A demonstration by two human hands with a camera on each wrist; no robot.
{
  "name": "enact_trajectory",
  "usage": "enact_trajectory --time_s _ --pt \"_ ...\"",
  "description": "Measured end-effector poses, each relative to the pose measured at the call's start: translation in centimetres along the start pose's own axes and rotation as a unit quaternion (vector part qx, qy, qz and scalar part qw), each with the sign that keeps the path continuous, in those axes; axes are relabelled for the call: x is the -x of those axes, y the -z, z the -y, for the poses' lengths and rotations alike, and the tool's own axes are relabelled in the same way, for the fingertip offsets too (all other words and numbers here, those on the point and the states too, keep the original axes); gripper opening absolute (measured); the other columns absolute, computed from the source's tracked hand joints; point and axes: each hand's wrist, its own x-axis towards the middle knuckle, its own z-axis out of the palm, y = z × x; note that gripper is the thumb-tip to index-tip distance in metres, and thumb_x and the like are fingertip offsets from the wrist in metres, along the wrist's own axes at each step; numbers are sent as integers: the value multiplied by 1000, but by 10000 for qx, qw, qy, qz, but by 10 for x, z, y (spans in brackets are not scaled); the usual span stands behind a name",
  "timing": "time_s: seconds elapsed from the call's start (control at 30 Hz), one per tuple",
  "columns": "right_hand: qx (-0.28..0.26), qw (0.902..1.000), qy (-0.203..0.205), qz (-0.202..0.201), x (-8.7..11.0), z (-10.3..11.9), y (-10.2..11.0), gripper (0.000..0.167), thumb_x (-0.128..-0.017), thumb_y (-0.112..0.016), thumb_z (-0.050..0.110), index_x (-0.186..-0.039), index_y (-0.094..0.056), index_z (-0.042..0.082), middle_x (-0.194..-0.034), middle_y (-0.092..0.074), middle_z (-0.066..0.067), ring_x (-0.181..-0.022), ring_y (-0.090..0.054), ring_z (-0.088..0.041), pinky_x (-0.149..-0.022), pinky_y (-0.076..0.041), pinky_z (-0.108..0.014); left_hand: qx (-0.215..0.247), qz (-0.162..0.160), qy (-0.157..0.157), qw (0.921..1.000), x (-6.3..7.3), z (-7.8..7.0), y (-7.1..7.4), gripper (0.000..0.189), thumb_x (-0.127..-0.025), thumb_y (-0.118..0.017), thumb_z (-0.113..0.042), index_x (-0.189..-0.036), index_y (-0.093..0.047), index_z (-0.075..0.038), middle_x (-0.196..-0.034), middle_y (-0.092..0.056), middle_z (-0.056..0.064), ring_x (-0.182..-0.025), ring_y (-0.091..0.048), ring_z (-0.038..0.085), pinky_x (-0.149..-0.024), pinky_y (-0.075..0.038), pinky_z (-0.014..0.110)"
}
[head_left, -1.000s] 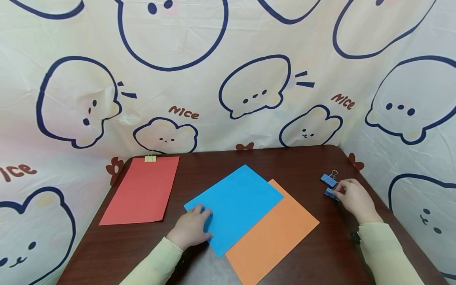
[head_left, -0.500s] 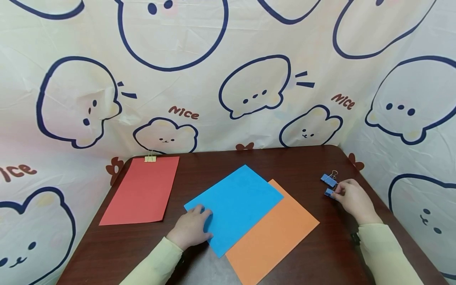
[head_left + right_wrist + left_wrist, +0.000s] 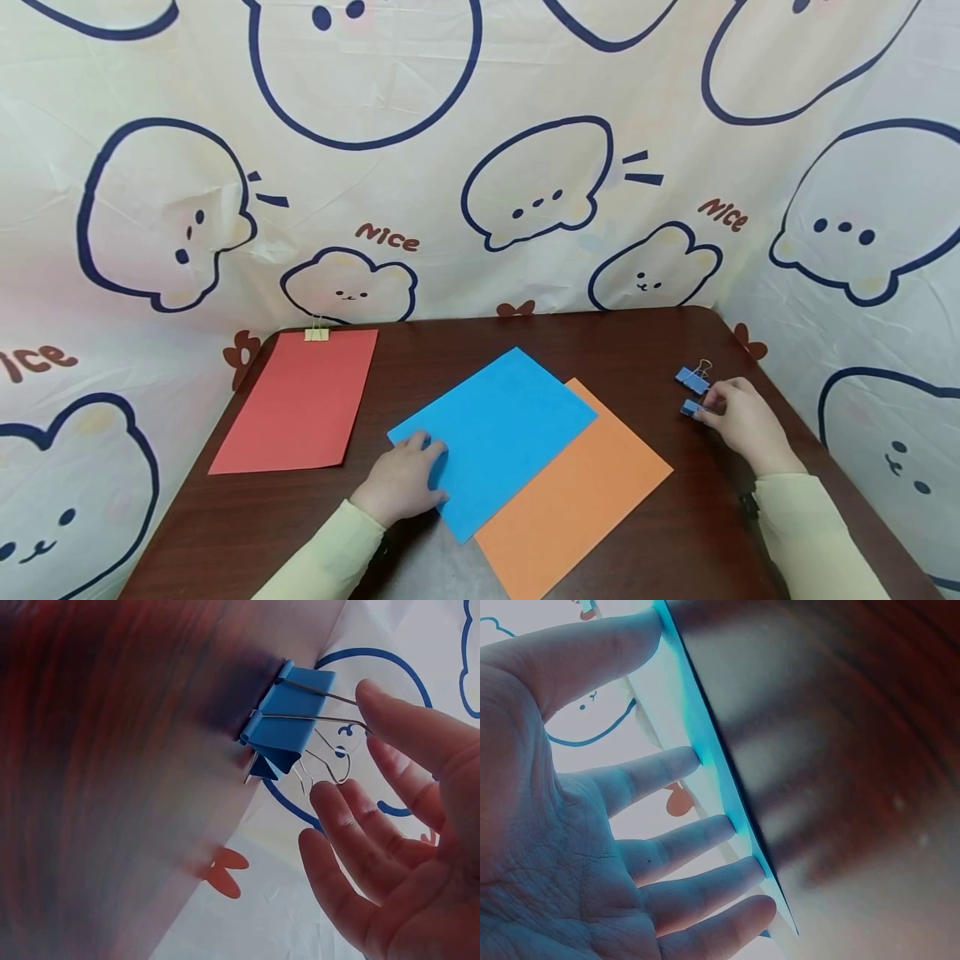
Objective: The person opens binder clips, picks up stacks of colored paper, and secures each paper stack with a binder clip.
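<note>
A person's two bare hands work over a dark wood table (image 3: 645, 550). At lower centre-left of the head view, the left hand (image 3: 402, 479) rests on the left edge of a blue sheet (image 3: 498, 442), its fingers spread apart and extended, several tips touching the paper. The blue sheet lies aslant at the middle of the frame, overlapping an orange sheet (image 3: 577, 500) that shows toward the lower right. At the right of the frame, the right hand (image 3: 750, 421) pinches the wire handle (image 3: 315, 718) of the nearer blue clip (image 3: 691, 407) between thumb and forefinger, the other fingers held loosely curved. The farther blue clip (image 3: 692, 381) sits just beyond it (the extra wires behind the nearer one in the right wrist view seem to be its handles, though the overlap makes that hard to confirm). At left, a red sheet (image 3: 296, 408) lies flat, a pale yellow clip (image 3: 317, 335) on its far edge. Pale cloth (image 3: 420, 67) printed with cartoon faces fills the upper frame.
</note>
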Motion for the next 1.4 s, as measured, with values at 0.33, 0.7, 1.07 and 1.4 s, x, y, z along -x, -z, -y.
enact_trajectory --time_s 0.33,0.7,1.07,1.4 --pt "57 10000 -27 0 3 1 -1 27 -87 -82 13 -75 -59 9 -115 -52 -29 -89 -53 -35 -67 -50 -38 -13 -22 -9 10000 1 1 0 65 -78 -90 -35 -131 -65 -6 -135 -58 23 -117 -62 41 -90 -57 58" --pt "185 9997 -34 182 4 3 -1 28 -87 -83 19 -73 -60 12 -120 -53 -29 -90 -55 -36 -75 -55 -50 0 -22 -3 10000 2 0 1 65 -78 -90 -35 -131 -65 -6 -135 -58 23 -117 -62 42 -90 -57 58" --pt "24 9998 12 219 3 2 -1 49 -86 -84 19 -118 -60 -8 -115 -56 -32 -93 -60 -38 -90 -53 -62 17 -2 8 10000 2 0 0 65 -78 -90 -35 -131 -65 -6 -136 -57 23 -118 -62 42 -91 -57 58" --pt "-130 9995 22 276 0 4 -1 65 -85 -84 18 -133 -55 -17 -115 -57 -34 -99 -64 -43 -89 -55 -61 37 -4 -18 10000 1 1 0 65 -78 -90 -35 -131 -65 -6 -136 -57 23 -119 -61 42 -92 -57 58"
